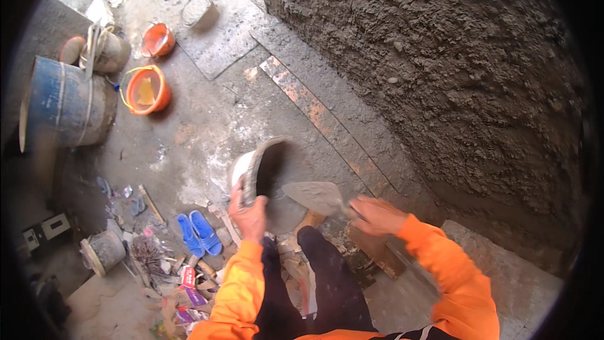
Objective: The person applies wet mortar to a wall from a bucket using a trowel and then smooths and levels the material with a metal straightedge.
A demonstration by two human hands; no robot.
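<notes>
A mortar-caked bucket, white on its outside, is tipped on its side in my left hand, whose fingers grip the rim. Its dark mouth faces right. My right hand is closed round the handle of a trowel. The grey, pointed blade reaches left toward the bucket's mouth and is slightly blurred. I cannot tell whether blade and bucket touch. Grey mortar shows below the blade, partly hidden by it.
Rough wet mortar covers the wall at right. A long board lies along its foot. Orange buckets and a blue drum stand at left. Blue slippers and litter lie near my legs. A mortar-filled pan sits far back.
</notes>
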